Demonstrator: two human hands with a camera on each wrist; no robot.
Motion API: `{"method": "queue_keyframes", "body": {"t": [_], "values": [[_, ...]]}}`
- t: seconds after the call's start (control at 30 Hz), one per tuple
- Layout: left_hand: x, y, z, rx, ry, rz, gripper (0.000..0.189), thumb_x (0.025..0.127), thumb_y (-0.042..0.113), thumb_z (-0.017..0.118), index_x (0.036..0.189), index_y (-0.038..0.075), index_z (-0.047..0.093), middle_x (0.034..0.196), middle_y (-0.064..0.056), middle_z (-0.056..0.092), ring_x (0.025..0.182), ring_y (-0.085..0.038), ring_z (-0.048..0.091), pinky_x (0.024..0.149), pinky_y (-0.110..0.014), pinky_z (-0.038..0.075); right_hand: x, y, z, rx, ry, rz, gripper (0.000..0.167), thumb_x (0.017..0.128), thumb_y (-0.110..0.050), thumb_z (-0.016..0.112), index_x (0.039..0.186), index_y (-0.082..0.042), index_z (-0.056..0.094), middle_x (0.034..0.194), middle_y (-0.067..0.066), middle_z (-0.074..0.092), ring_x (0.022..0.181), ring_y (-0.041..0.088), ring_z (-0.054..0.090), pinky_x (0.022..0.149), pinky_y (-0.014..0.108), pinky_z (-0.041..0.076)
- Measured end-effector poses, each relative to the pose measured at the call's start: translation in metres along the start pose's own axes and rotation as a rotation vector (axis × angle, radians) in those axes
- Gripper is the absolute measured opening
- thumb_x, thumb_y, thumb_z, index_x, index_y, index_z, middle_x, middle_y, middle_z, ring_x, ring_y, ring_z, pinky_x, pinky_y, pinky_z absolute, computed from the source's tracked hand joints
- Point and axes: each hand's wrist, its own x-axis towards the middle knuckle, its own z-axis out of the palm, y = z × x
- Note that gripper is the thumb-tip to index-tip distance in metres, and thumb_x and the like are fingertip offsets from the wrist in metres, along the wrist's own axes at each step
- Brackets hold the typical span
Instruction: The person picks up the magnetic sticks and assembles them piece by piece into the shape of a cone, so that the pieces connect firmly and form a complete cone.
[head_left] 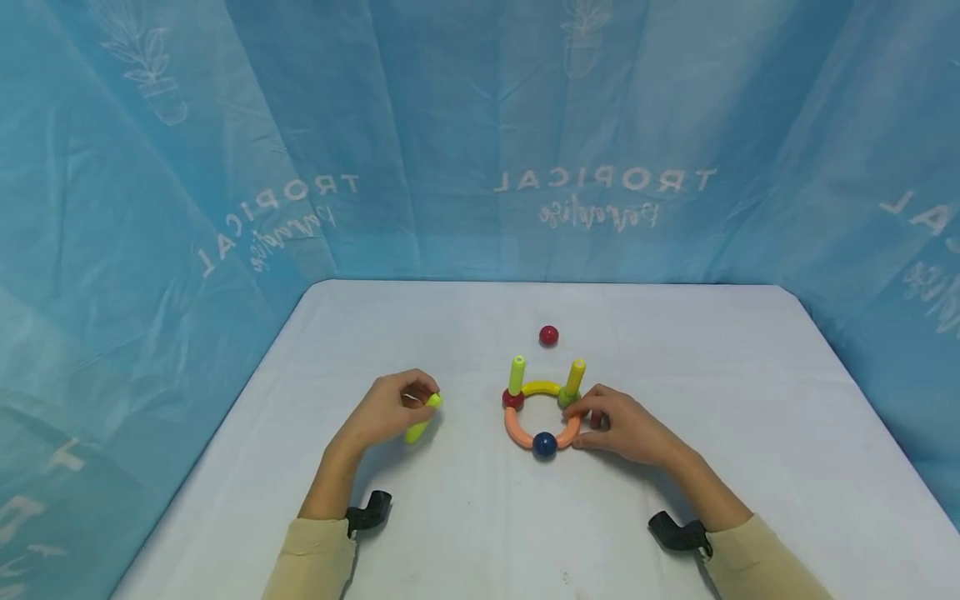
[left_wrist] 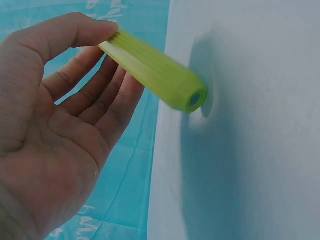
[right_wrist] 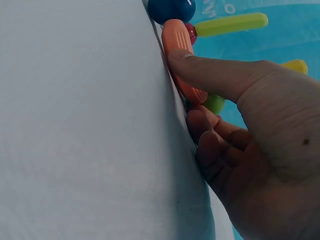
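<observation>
My left hand [head_left: 392, 410] pinches a yellow-green stick [left_wrist: 155, 70] between thumb and fingertips, slanting just over the table. To its right lies a ring of toy building pieces: a yellow curved rod [head_left: 541, 387], two orange curved rods, a red ball [head_left: 513, 401], a green ball [head_left: 567, 398] and a blue ball [head_left: 544, 445]. A yellow-green stick [head_left: 517, 375] stands in the red ball, a yellow stick [head_left: 575, 377] in the green one. My right hand [head_left: 624, 427] holds the ring's right-hand orange curved rod [right_wrist: 176, 36], thumb on its outer side, with fingertips by the green ball.
A loose red ball [head_left: 549, 336] lies behind the ring on the white table [head_left: 720, 358]. Blue printed cloth [head_left: 450, 150] hangs around the table's back and sides. Black wrist mounts [head_left: 678, 532] sit on both forearms.
</observation>
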Motion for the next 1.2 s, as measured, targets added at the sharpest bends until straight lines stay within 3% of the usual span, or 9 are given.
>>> {"method": "queue_keyframes", "body": {"t": [0.33, 0.47, 1.2], "values": [[0.005, 0.008, 0.000, -0.043, -0.001, 0.004, 0.020, 0.083, 0.010, 0.074, 0.099, 0.016, 0.064, 0.096, 0.001, 0.064, 0.093, -0.016, 0.062, 0.080, -0.033, 0.052, 0.001, 0.001, 0.000, -0.007, 0.007, 0.042, 0.040, 0.074, -0.039, 0.082, 0.112, -0.031, 0.070, 0.099, -0.008, 0.055, 0.082, 0.014, 0.052, 0.068, 0.028, 0.048], [0.006, 0.014, 0.000, -0.060, -0.032, 0.007, 0.022, 0.081, 0.010, 0.077, 0.097, 0.017, 0.064, 0.095, 0.000, 0.064, 0.092, -0.016, 0.063, 0.077, -0.032, 0.053, 0.000, 0.002, 0.001, -0.007, -0.003, 0.050, 0.041, 0.074, -0.042, 0.082, 0.112, -0.033, 0.069, 0.098, -0.008, 0.054, 0.082, 0.013, 0.051, 0.068, 0.028, 0.048], [0.027, 0.063, 0.013, -0.055, -0.142, 0.181, 0.022, 0.080, 0.009, 0.076, 0.096, 0.019, 0.065, 0.095, 0.005, 0.064, 0.089, -0.011, 0.062, 0.076, -0.026, 0.054, 0.000, 0.000, 0.000, -0.004, -0.011, 0.048, 0.042, 0.075, -0.042, 0.080, 0.114, -0.031, 0.069, 0.099, -0.007, 0.054, 0.082, 0.014, 0.051, 0.068, 0.028, 0.048]]}}
